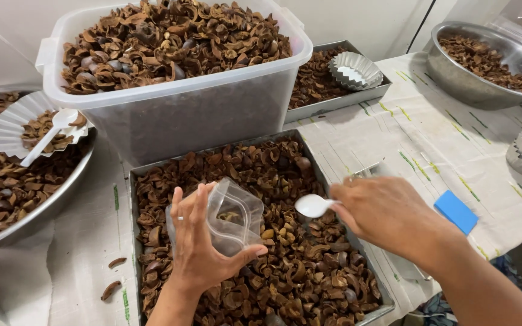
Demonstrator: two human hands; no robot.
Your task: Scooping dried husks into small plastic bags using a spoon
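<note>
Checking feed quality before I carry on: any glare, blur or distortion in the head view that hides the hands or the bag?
Head view: even, soft light, only faint shadows; left hand, clear plastic bag, white spoon and right hand are sharp; mild sheen on the steel bowl; wide-angle bending at the edges; nothing washed out.

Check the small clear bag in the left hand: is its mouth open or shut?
Open. The left hand holds the clear bag with its mouth spread wide toward the white spoon in the right hand.
</note>
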